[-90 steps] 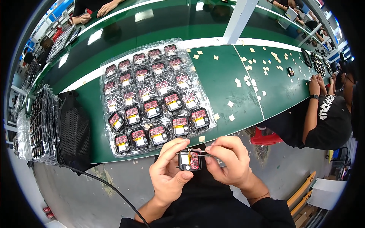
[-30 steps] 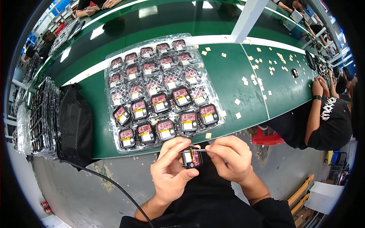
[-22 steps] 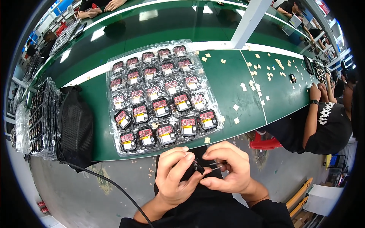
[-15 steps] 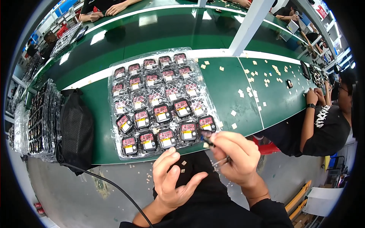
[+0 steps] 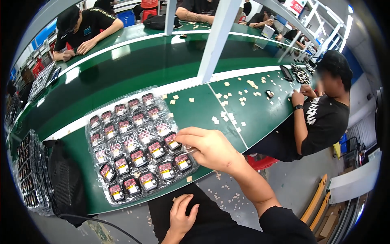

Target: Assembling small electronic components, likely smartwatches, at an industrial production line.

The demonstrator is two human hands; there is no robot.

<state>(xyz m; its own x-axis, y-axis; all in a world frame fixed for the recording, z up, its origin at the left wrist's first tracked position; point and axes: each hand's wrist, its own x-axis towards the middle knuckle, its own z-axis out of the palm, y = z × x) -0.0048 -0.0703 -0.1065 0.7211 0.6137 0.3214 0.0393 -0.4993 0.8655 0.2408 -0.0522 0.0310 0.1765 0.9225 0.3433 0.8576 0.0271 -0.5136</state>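
My right hand (image 5: 213,149) reaches over the right side of a clear plastic tray (image 5: 92,152). Its fingertips pinch the edge of a black-framed square electronic device (image 5: 172,140) sitting in a tray pocket. Thin metal prongs, apparently tweezers (image 5: 185,151), jut out beneath those fingers. Similar devices with red boards and yellow strips, such as one at the near right (image 5: 166,171), fill other pockets; a few pockets in the middle show only patterned plastic. Below the table edge, my left hand (image 5: 183,215) hovers by my lap, fingers loosely bent, thumb apart, nothing visible in it.
Stacked filled trays (image 5: 31,171) and a black mesh bag (image 5: 67,179) stand at the left, a cable (image 5: 101,222) running from the bag. Tan square chips (image 5: 215,120) litter the green table (image 5: 195,118). A white post (image 5: 217,40) rises behind. A co-worker (image 5: 325,105) sits at the right.
My right hand has brought the device from the tray's near edge into a pocket that was bare. My left hand has dropped toward my lap. The view has tilted up and shifted right.
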